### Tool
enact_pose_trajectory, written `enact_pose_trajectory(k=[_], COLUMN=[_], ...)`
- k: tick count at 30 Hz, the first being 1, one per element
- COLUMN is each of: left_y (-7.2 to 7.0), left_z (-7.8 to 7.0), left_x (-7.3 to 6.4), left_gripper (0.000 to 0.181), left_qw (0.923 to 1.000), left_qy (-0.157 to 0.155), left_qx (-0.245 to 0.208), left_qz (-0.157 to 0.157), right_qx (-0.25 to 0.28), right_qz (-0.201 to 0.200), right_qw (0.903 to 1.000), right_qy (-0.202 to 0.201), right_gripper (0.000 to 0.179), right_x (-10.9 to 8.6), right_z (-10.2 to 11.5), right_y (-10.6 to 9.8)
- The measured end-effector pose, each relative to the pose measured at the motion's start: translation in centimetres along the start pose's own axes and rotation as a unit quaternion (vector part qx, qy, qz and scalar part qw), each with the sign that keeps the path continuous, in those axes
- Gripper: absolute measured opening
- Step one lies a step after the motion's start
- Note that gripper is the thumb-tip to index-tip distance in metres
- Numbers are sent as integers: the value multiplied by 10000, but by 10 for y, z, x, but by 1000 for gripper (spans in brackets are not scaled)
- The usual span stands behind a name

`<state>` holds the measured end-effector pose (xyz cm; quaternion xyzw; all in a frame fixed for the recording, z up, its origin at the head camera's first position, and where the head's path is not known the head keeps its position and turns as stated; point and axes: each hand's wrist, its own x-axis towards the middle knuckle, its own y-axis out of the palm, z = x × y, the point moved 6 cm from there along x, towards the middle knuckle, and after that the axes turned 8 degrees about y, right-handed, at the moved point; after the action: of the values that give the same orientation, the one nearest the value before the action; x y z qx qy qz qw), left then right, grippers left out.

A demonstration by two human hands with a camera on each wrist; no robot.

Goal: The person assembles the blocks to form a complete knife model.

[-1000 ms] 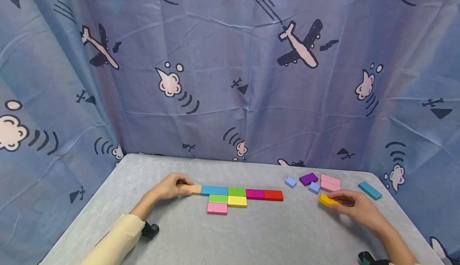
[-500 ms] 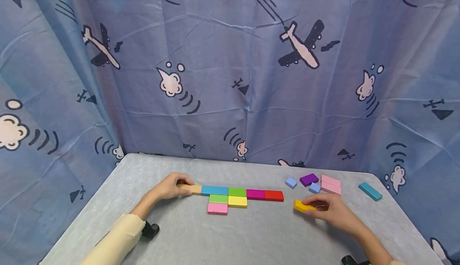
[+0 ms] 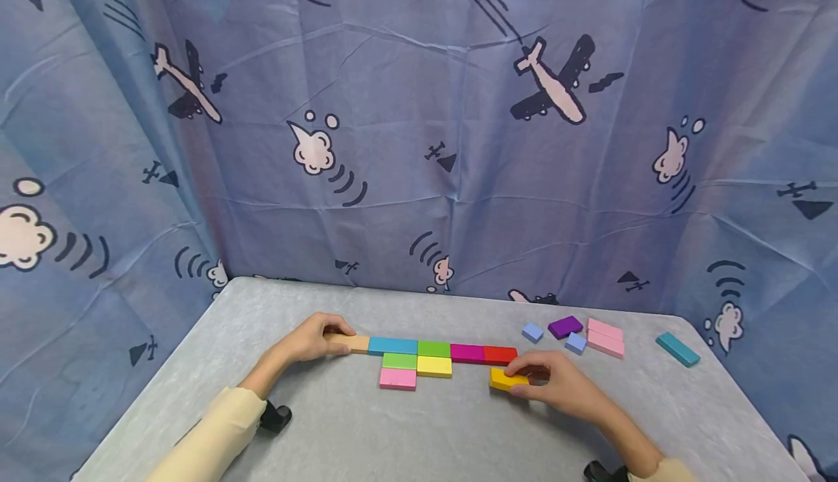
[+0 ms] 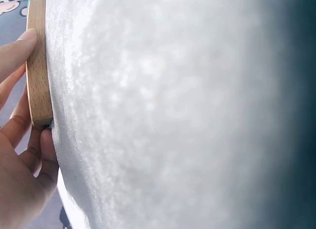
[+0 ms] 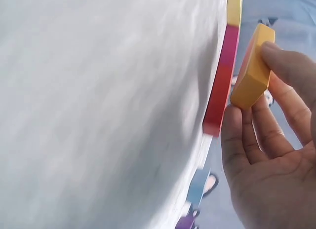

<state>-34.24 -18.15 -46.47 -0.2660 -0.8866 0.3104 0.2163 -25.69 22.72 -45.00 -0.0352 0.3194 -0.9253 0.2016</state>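
Observation:
The left hand (image 3: 318,338) holds the wooden block (image 4: 39,66) at the left end of a row, thumb on its near side. Joined to it run a blue block (image 3: 393,346), a green block (image 3: 434,350), a magenta block (image 3: 467,353) and a red block (image 3: 500,355). Below the row lie a light green block (image 3: 399,360), a yellow block (image 3: 434,367) and a pink block (image 3: 397,379). My right hand (image 3: 556,384) pinches an orange-yellow block (image 5: 256,71) between thumb and fingers. In the right wrist view that block is raised off the table, near the red one.
At the table's back right lie two small light-blue blocks (image 3: 532,332), a purple block (image 3: 565,327), two light-pink blocks (image 3: 605,344) and a teal block (image 3: 678,349). A patterned curtain (image 3: 393,140) hangs behind the grey-white table (image 3: 406,438).
The right hand has carried the orange-yellow block left, from beside the light-pink blocks to just in front of the red one. The left hand has stayed on the wooden block.

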Motion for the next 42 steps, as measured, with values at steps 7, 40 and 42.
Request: enact_pose_trajectory(k=[7, 40, 42], left_y=[0, -1, -1], left_z=[0, 4, 4], left_x=[0, 0, 0], left_gripper=[17, 18, 18], left_qw=[10000, 9999, 9999], left_qy=[-28, -51, -53], left_qx=[52, 77, 64], left_qz=[9, 60, 66], right_qx=[-117, -589, -646], right_qz=[51, 422, 432], right_qw=[9996, 9957, 9954], right_qy=[-259, -572, -553], right_gripper=[17, 18, 18], right_x=[16, 65, 65], right_z=[18, 68, 69], right_y=[19, 79, 81])
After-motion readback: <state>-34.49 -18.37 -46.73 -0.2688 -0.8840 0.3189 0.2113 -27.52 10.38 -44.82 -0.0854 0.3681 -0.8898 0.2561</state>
